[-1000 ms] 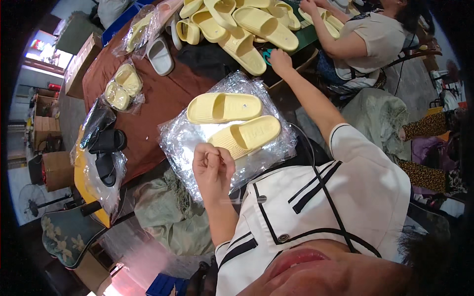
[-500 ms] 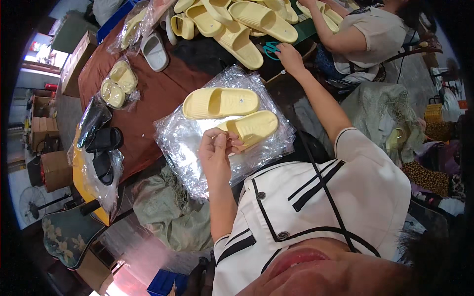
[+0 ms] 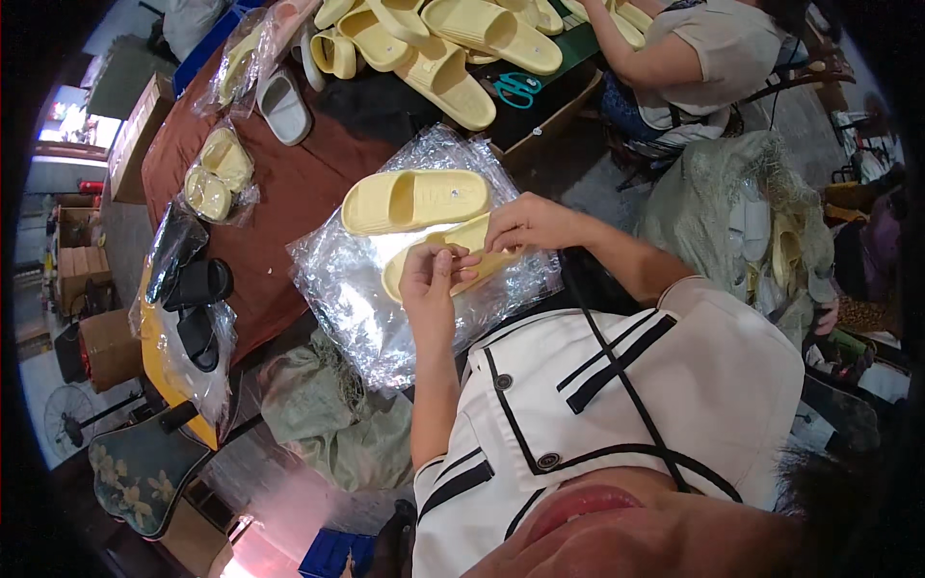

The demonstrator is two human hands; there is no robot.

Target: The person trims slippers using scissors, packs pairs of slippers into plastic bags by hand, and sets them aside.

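Note:
A pair of pale yellow slide sandals lies on a stack of clear plastic bags (image 3: pixel 337 289) in front of me. The farther slide (image 3: pixel 448 197) shows whole; both hands partly cover the nearer slide (image 3: pixel 397 275). My left hand (image 3: pixel 434 275) is closed in a pinch over the nearer slide. Close to its right, my right hand (image 3: pixel 528 226) is also pinched, above that slide's heel end. Anything between the fingers of either hand is too small to name. Teal-handled scissors (image 3: pixel 517 90) rest on the dark surface beyond the bags.
More yellow slides (image 3: pixel 448 82) are heaped at the far side. On the brown cloth (image 3: pixel 279 197) lie a grey slide (image 3: pixel 284 106) and a bagged yellow pair (image 3: pixel 220 173). Black slides (image 3: pixel 199 289) sit at the left. A co-worker (image 3: pixel 674 72) sits at the far right, handling yellow slides.
My right hand has left the scissors and come back beside my left hand, over the nearer slide. The scissors stay on the dark surface. My left hand keeps its pinch.

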